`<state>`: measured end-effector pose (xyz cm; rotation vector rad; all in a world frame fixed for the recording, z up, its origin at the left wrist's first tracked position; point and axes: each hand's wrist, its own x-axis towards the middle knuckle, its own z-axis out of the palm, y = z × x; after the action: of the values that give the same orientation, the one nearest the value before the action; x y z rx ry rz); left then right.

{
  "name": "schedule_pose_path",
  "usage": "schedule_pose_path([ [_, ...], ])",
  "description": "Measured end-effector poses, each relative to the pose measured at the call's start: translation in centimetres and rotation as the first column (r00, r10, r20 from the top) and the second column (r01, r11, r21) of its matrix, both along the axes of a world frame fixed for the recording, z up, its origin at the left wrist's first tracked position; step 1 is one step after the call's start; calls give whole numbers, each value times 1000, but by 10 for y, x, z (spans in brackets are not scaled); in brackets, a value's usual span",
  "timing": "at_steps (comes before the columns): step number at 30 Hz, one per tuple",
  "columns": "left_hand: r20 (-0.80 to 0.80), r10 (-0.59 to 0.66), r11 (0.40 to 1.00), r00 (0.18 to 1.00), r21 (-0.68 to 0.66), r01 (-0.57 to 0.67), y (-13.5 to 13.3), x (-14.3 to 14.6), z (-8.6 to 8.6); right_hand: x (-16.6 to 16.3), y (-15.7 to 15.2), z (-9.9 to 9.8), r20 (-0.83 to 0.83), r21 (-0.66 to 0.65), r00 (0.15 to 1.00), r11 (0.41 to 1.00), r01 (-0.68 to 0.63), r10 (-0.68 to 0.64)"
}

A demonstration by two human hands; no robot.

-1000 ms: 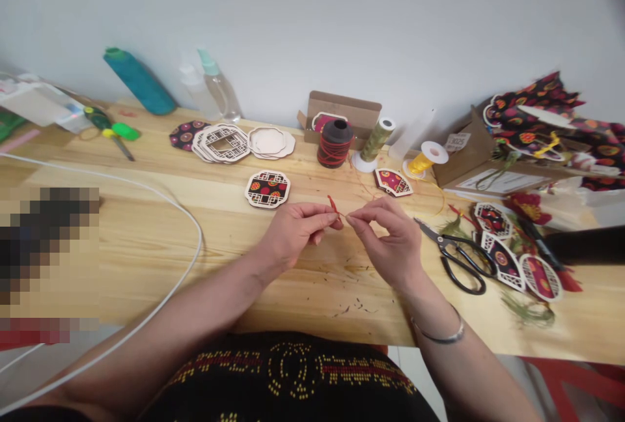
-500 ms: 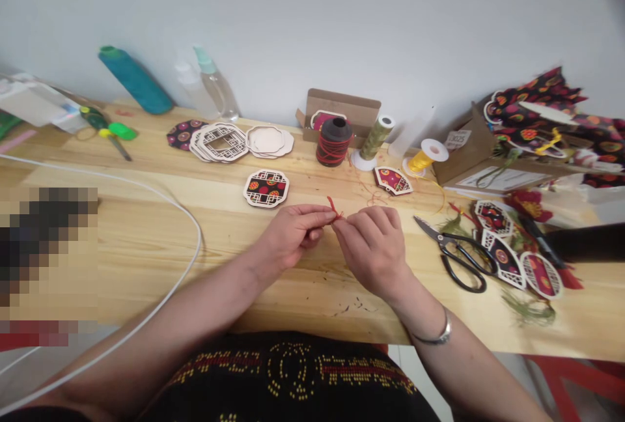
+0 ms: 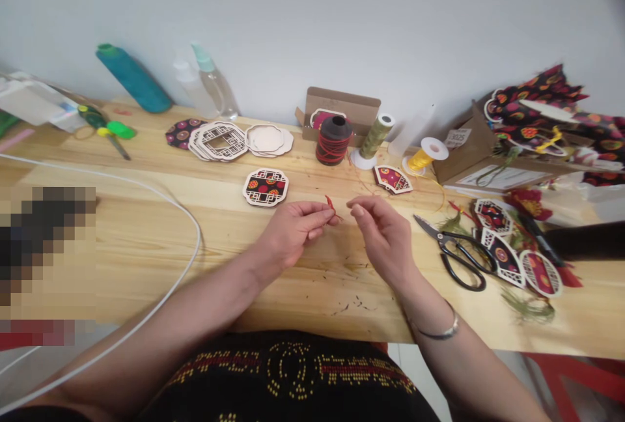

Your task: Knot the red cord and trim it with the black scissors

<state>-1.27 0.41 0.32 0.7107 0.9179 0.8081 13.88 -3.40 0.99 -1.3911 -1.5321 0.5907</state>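
Observation:
My left hand (image 3: 300, 230) pinches a short red cord (image 3: 330, 204) between thumb and forefinger. The cord's end sticks up above the fingertips, and a thin strand points right. A small gap to the right, my right hand (image 3: 385, 233) hovers with bent fingers, thumb near the forefinger; I see nothing held in it. Just beyond my left hand lies an eight-sided wooden-framed patterned piece (image 3: 265, 187). Farther back stands a black cone wound with red cord (image 3: 334, 140). Black-handled scissors (image 3: 461, 249) lie to the right of my right hand.
A fan-shaped piece (image 3: 393, 179), a yellow thread spool (image 3: 424, 155) and a green spool (image 3: 375, 139) stand toward the wall. Stacked wooden frames (image 3: 222, 140) lie back left. A cardboard box (image 3: 469, 165) with patterned cloth is at right. A white cable (image 3: 193, 226) curves across the left.
My right hand has drawn away to the right from the red cord, and its fingers have loosened. My left hand stays in place, pinching the cord.

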Motion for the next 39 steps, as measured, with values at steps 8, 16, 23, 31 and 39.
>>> schedule_pose_path([
  [8,-5,-38,998,999,46,38,-1,0,0,1,7,-4,-423,-426,905,874,-235,37],
  [16,-40,-52,996,998,66,55,-2,0,3,6,8,0,-268,-398,963,907,-138,29],
  [23,-177,-120,983,977,118,142,-5,1,3,4,7,-1,-449,-463,892,839,-286,56],
  [31,-329,-183,957,926,157,245,-7,-1,3,3,8,-6,-534,-463,846,836,-294,2],
  [39,-325,-218,946,920,160,281,-7,-3,-1,1,9,-8,-567,-427,823,867,-256,-36],
])
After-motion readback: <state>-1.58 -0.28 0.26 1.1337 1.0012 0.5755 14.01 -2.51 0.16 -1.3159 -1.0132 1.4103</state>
